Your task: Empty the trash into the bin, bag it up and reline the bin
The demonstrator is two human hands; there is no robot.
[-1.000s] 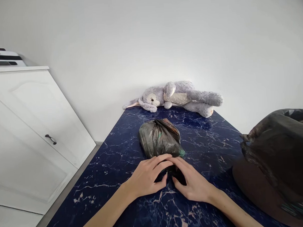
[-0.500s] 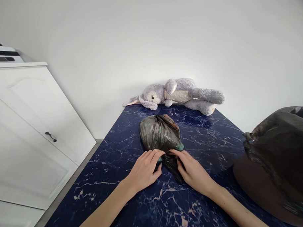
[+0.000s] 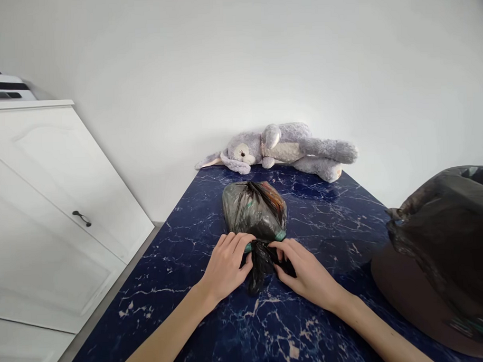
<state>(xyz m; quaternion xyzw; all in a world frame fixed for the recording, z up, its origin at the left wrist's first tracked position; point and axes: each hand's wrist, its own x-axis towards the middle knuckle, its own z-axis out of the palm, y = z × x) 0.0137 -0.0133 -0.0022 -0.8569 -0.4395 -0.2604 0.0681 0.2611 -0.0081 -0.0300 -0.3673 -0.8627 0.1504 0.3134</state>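
Observation:
A filled black plastic bag [image 3: 252, 209], thin enough to show orange and pale contents, lies on the blue marbled table [image 3: 170, 289]. Its gathered neck and loose end point toward me. My left hand [image 3: 228, 263] pinches the left side of the neck, where a green strip shows at the fingertips. On the other side, my right hand [image 3: 303, 268] has its thumb and fingers closed on the dark plastic. A loose tail of the bag hangs between both hands and rests on the tabletop. The fingertips partly cover the neck.
A grey plush rabbit [image 3: 286, 148] lies on its side along the table's far edge by the wall. At right stands a brown bin [image 3: 400, 297] lined with a black bag [image 3: 444, 221]. A white cabinet [image 3: 68, 208] is beyond the left edge.
The bag's loose tail has swung left, from under my right hand to between both hands. Both hands have shifted slightly and stay on the neck.

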